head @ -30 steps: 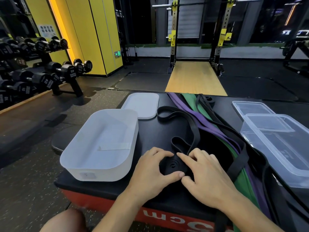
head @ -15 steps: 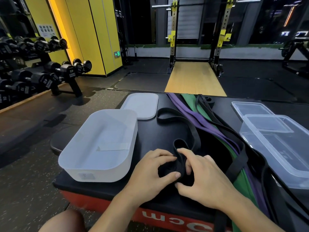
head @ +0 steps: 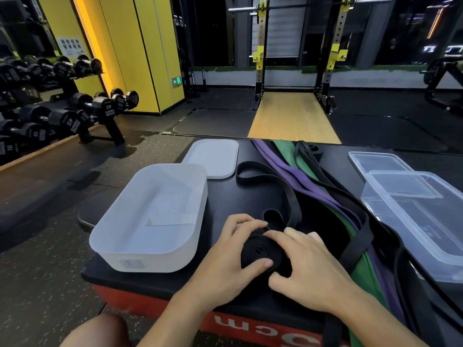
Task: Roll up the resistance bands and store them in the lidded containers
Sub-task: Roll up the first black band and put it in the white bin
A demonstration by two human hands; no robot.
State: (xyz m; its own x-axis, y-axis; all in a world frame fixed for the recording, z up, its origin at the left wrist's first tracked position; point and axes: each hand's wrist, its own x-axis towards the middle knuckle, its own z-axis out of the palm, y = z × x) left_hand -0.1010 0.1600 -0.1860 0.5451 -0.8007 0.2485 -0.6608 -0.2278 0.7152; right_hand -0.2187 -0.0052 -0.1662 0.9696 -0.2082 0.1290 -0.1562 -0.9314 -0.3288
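the rolled black band (head: 259, 251) lies near the front edge of the padded box (head: 225, 196), about mid-width. the left grip (head: 225, 254) curls round the roll, thumb on its near side. the right grip (head: 308, 269) clasps it from the right, fingers over the top. the open white container (head: 150, 261) stands at the front left corner.

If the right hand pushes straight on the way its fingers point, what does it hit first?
The black band roll that the right hand holds now; just beyond, probably the left hand gripping it.
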